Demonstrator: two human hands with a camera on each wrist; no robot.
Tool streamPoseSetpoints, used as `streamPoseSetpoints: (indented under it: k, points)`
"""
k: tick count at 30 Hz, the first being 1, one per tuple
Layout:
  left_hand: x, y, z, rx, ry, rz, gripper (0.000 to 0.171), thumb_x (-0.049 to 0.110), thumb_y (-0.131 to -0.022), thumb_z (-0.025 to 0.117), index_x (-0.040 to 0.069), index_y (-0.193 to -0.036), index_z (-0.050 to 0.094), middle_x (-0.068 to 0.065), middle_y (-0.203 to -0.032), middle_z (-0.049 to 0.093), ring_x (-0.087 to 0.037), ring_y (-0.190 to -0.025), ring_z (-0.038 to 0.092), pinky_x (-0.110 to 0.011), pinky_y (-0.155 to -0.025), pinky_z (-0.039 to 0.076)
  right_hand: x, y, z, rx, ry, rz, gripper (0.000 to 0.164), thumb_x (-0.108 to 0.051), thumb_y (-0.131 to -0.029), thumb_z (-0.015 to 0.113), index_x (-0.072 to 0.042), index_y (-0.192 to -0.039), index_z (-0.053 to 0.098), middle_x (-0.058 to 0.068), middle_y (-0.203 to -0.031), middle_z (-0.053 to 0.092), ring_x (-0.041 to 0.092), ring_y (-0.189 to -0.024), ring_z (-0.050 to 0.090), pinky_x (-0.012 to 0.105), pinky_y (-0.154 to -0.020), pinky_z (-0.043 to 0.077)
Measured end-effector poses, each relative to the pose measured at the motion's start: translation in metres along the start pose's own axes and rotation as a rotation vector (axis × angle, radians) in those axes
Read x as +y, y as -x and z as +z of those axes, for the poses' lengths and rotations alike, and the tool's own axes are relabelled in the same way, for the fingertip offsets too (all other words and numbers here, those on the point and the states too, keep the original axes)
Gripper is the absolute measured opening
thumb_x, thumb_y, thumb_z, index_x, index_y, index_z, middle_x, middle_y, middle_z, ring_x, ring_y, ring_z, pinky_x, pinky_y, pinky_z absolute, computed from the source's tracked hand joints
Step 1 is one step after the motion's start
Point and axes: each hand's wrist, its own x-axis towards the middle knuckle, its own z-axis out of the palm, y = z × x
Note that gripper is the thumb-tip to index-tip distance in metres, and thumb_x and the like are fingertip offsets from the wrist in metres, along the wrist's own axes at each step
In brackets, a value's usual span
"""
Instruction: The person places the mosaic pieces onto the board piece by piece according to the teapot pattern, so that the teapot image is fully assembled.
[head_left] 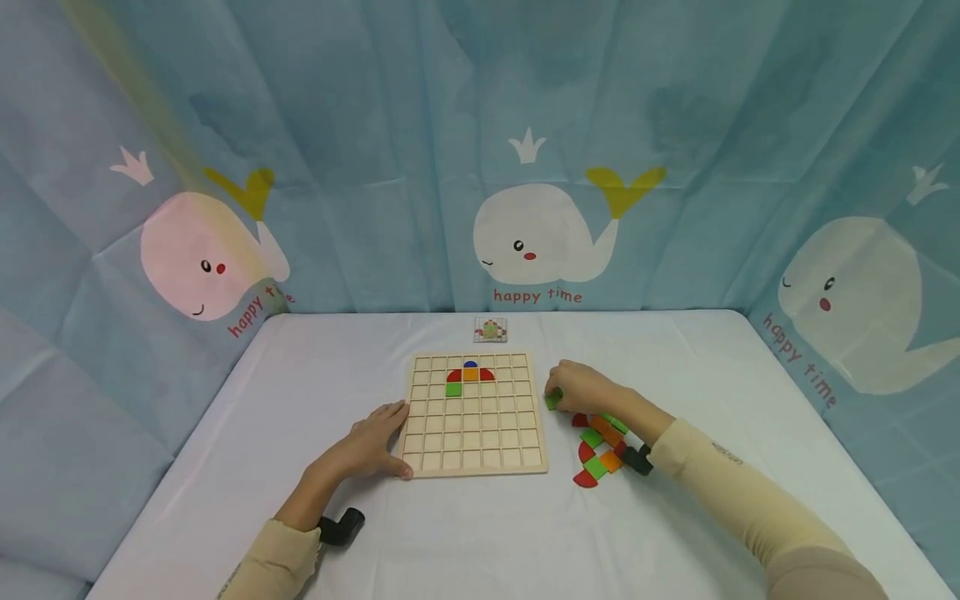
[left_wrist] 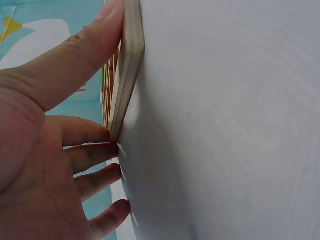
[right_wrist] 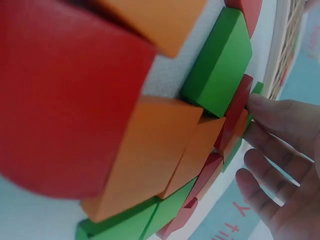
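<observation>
At the left, on the white cloth table point(head_left: 225, 467), my left hand point(head_left: 367, 442) has its fingers spread and almost straight; the thumb and the index finger touch the left edge of the square wooden board with grid cells point(head_left: 491, 437), and hold nothing around it. In the upper part of this board lie a green square piece point(head_left: 453, 389), a red rounded piece point(head_left: 455, 376), an orange square piece point(head_left: 470, 374) with a blue half-round piece point(head_left: 470, 364) just beyond it, and a second red rounded piece point(head_left: 487, 375). Behind the board there is a small printed card point(head_left: 491, 330) (its drawing is too small for me to read well). Just beside the right edge, my right hand point(head_left: 581, 386) pinches a green piece point(head_left: 553, 400), partly hidden by my fingers. Nearer to me, below this hand, red, orange and green loose pieces point(head_left: 596, 468) lie close together on the cloth.
</observation>
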Motion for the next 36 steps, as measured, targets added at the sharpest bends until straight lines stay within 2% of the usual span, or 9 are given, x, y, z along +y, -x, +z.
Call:
streamPoseSetpoints:
  k: [4,16,23,29,36]
  points:
    - [-0.001,0.0,0.0,0.003,0.009,-0.008,0.113,0.037,-0.065,0.088,-0.004,-0.151,0.027,-0.025,-0.159,0.024,-0.048,-0.146,0.019,-0.07,-0.111,0.021,-0.001,0.0,0.001,0.017,0.019,-0.018,0.022,-0.013,-0.081,0.077,-0.009,-0.103,0.077,-0.001,-0.096,0.069,0.013,-0.088,0.054,0.031,-0.084,0.052]
    - [-0.002,0.0,-0.001,0.003,-0.007,-0.01,0.111,0.036,-0.066,0.088,-0.003,-0.151,0.027,-0.025,-0.159,0.024,-0.048,-0.146,0.02,-0.07,-0.111,0.021,-0.006,0.0,0.0,0.021,0.025,0.001,0.022,-0.009,-0.08,0.077,-0.007,-0.103,0.077,0.001,-0.095,0.069,0.013,-0.087,0.054,0.031,-0.084,0.052]
    - [0.0,0.0,0.001,-0.001,-0.004,-0.017,0.111,0.036,-0.067,0.087,-0.003,-0.151,0.027,-0.024,-0.159,0.023,-0.047,-0.146,0.019,-0.07,-0.112,0.02,-0.001,-0.002,0.002,0.017,0.022,-0.003,0.022,-0.011,-0.08,0.077,-0.009,-0.102,0.077,-0.001,-0.094,0.069,0.013,-0.085,0.053,0.03,-0.082,0.051]
    - [0.001,0.0,0.003,-0.011,-0.009,0.005,0.112,0.038,-0.067,0.087,-0.004,-0.151,0.027,-0.025,-0.159,0.024,-0.047,-0.146,0.02,-0.069,-0.112,0.022,0.002,-0.005,0.001,0.003,0.008,-0.025,0.022,-0.015,-0.08,0.078,-0.009,-0.102,0.077,-0.001,-0.095,0.07,0.012,-0.087,0.054,0.03,-0.083,0.052]
    - [0.0,0.0,0.001,0.003,-0.011,0.007,0.112,0.038,-0.066,0.087,-0.004,-0.151,0.027,-0.026,-0.158,0.024,-0.047,-0.146,0.02,-0.069,-0.112,0.022,-0.006,-0.014,-0.01,0.076,-0.025,-0.076,0.021,-0.017,-0.081,0.078,-0.008,-0.1,0.077,-0.001,-0.093,0.071,0.014,-0.089,0.057,0.032,-0.086,0.052]
